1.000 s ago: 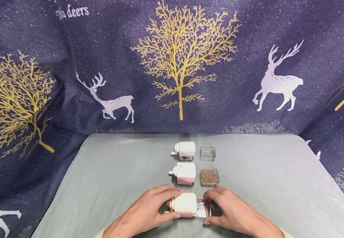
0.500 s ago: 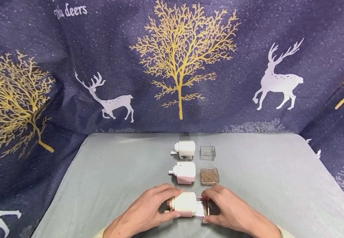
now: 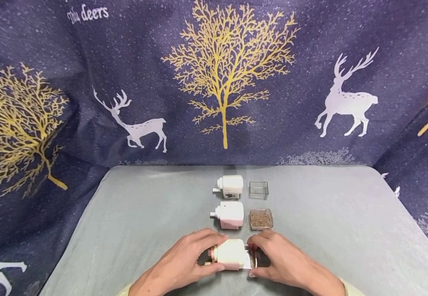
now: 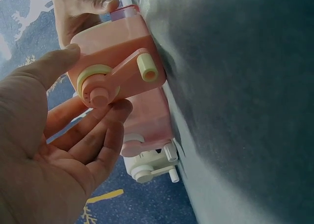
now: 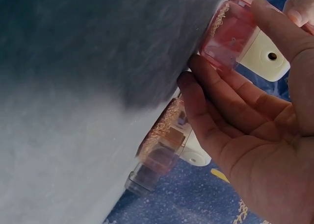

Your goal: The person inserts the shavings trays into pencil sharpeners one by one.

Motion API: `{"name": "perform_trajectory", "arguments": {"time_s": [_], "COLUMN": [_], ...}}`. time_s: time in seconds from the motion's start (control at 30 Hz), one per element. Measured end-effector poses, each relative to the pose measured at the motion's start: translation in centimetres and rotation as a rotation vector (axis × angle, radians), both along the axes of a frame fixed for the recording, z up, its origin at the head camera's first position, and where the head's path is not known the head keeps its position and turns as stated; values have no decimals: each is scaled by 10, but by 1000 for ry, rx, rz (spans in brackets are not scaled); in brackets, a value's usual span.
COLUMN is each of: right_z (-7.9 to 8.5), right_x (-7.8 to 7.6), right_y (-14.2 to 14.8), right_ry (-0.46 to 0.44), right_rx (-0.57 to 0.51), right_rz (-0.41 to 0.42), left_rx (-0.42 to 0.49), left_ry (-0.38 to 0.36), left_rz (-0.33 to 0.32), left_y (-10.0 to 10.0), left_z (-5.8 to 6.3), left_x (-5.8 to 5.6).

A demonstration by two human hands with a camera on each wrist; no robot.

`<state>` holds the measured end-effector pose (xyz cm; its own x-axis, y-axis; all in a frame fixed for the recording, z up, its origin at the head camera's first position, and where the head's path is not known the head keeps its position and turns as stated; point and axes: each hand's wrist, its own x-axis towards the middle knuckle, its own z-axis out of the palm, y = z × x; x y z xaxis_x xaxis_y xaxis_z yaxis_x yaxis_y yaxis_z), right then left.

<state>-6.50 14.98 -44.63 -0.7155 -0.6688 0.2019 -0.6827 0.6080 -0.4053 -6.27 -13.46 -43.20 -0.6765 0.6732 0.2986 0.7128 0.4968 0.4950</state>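
A cream-and-pink crank pencil sharpener (image 3: pixel 230 254) stands at the near middle of the table. My left hand (image 3: pixel 182 259) grips its body, thumb on the near side and fingers on the far side. The crank (image 4: pixel 128 67) faces the left wrist camera. From the sharpener's right end sticks a clear pinkish shavings drawer (image 3: pixel 249 260), partly inside the body. My right hand (image 3: pixel 284 259) pinches the drawer's outer end between thumb and fingers. A few shavings (image 5: pixel 220 20) show through the drawer's wall in the right wrist view.
Behind stands a white-and-pink sharpener (image 3: pixel 231 214), with a drawer full of brown shavings (image 3: pixel 261 220) to its right. Farther back are a white sharpener (image 3: pixel 231 186) and a clear drawer (image 3: pixel 259 189). A dark blue deer-patterned cloth (image 3: pixel 273 135) hangs behind the grey table (image 3: pixel 154 205).
My right hand has moved left, pushing the drawer further into the sharpener, so less of it shows. My left hand has kept its grip in place.
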Motion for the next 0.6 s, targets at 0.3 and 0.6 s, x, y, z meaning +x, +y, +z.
{"name": "perform_trajectory", "arguments": {"time_s": [0.3,0.6], "right_z": [0,1], "right_x": [-1,-1], "right_y": [-5,-8], "right_ry": [-18,-32], "right_rx": [15,4], "right_rz": [-2,0], "left_rx": [2,18], "left_ry": [2,5], "left_rz": [2,-4], "left_y": [-1,0], "left_z": [-1,-2], "left_x": [1,0]}}
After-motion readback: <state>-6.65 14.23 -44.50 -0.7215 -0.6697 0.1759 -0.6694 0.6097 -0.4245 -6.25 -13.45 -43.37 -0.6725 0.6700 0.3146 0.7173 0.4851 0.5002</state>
